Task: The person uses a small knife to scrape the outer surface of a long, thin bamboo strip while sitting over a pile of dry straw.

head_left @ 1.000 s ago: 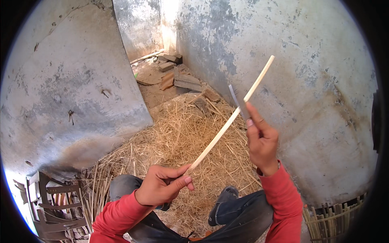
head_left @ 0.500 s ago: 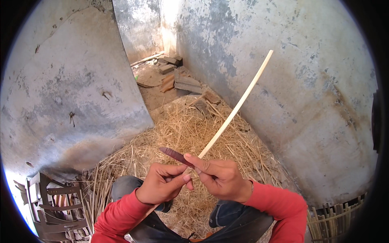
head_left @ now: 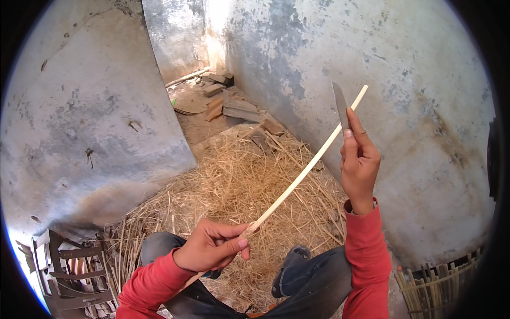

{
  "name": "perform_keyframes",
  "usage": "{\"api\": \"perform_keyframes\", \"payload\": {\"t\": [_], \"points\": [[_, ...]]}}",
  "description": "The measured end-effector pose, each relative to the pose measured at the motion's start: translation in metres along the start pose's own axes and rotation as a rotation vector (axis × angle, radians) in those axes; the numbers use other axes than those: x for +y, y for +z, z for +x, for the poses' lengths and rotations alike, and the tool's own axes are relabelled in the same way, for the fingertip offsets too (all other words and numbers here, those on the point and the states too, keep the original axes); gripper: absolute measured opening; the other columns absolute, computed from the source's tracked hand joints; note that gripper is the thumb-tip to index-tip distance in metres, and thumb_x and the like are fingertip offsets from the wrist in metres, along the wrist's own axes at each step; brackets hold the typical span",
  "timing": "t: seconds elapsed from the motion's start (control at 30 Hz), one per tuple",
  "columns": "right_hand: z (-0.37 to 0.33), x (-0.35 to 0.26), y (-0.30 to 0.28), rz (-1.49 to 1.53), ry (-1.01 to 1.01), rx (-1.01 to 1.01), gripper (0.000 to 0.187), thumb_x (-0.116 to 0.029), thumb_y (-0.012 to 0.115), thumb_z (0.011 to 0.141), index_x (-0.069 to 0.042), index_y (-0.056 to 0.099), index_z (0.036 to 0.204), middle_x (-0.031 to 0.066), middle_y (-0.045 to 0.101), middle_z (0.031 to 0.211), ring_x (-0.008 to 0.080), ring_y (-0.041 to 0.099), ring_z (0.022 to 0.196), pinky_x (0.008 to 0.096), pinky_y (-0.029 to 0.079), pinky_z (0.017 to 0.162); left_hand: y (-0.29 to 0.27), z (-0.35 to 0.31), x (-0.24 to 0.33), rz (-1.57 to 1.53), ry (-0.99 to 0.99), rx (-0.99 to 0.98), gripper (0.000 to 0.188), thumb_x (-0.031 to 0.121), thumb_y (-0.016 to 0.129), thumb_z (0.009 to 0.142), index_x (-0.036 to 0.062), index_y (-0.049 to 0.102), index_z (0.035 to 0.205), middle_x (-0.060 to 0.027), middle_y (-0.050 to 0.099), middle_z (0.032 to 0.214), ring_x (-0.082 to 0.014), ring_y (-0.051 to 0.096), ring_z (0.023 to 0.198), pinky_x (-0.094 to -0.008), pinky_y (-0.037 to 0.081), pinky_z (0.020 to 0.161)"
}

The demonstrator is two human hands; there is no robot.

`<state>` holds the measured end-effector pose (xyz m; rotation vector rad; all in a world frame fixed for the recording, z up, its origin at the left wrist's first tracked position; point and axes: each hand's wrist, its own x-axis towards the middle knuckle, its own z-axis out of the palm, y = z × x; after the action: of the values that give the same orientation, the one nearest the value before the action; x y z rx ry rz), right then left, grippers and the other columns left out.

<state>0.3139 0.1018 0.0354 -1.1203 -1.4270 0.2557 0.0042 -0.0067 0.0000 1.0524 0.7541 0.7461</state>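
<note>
My left hand pinches a long, pale strip of split bamboo between thumb and fingers, low in front of my knees. The strip slants up and away to the right, and its lower end runs back under my left forearm. Curled shavings cling to it right at my fingertips. Raised at the right, my right hand grips a knife with the blade pointing up. The knife crosses the strip near its far end; whether blade and strip touch, I cannot tell. My fingers cover the knife's lower part.
Shavings blanket the floor between my legs and beyond. Bricks and broken tiles lie in the far corner. Peeling walls stand on both sides. A dark chair is at lower left, a slatted bamboo basket at lower right.
My right hand, with the knife, has moved up and right from beside my left hand toward the strip's far end. The strip has tilted lower. My left hand stays nearly in place.
</note>
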Motion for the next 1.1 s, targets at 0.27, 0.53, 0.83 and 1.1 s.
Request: {"api": "perform_keyframes", "payload": {"t": [0.27,0.53,0.83,1.1], "points": [[-0.048,-0.03,0.038,0.063,-0.141,-0.359,0.041,-0.002,0.057,0.098,-0.006,0.061,0.138,-0.0016,0.06,0.068,0.0031,0.044,0.058,0.0239,0.038,0.052,-0.001,0.005,0.002,-0.01,0.003,0.096,0.033,0.008,0.06,0.102,-0.0007,0.061,0.134,-0.0063,0.071,0.084,-0.0024,0.042,0.043,-0.0205,0.03,0.038],[-0.082,-0.054,0.055,0.157,-0.164,-0.527,0.045,0.002,0.061,0.092,-0.007,0.063,0.136,0.0132,0.062,0.066,0.0103,0.051,0.051,0.0269,0.044,0.051,0.0,0.005,0.005,-0.045,0.029,0.134,0.029,0.011,0.058,0.103,-0.0017,0.064,0.129,-0.0048,0.069,0.079,-0.0027,0.041,0.042,-0.0206,0.028,0.037],[-0.084,-0.064,0.053,0.274,-0.021,-0.743,0.045,0.0,0.061,0.093,-0.008,0.063,0.137,0.0146,0.069,0.073,0.0137,0.064,0.056,0.0296,0.05,0.055,-0.002,0.002,0.011,-0.132,0.01,0.069,0.027,0.013,0.056,0.105,-0.0026,0.065,0.125,-0.0044,0.066,0.079,-0.0025,0.039,0.041,-0.0195,0.027,0.038],[0.017,-0.015,0.019,-0.05,-0.059,-0.132,0.035,-0.012,0.057,0.101,-0.007,0.064,0.135,0.0065,0.07,0.088,0.0041,0.048,0.063,0.0247,0.04,0.054,-0.004,0.001,0.007,-0.063,-0.067,-0.01,0.033,0.008,0.056,0.103,-0.0005,0.06,0.135,-0.0067,0.067,0.081,-0.0023,0.04,0.042,-0.0193,0.028,0.039]]}}
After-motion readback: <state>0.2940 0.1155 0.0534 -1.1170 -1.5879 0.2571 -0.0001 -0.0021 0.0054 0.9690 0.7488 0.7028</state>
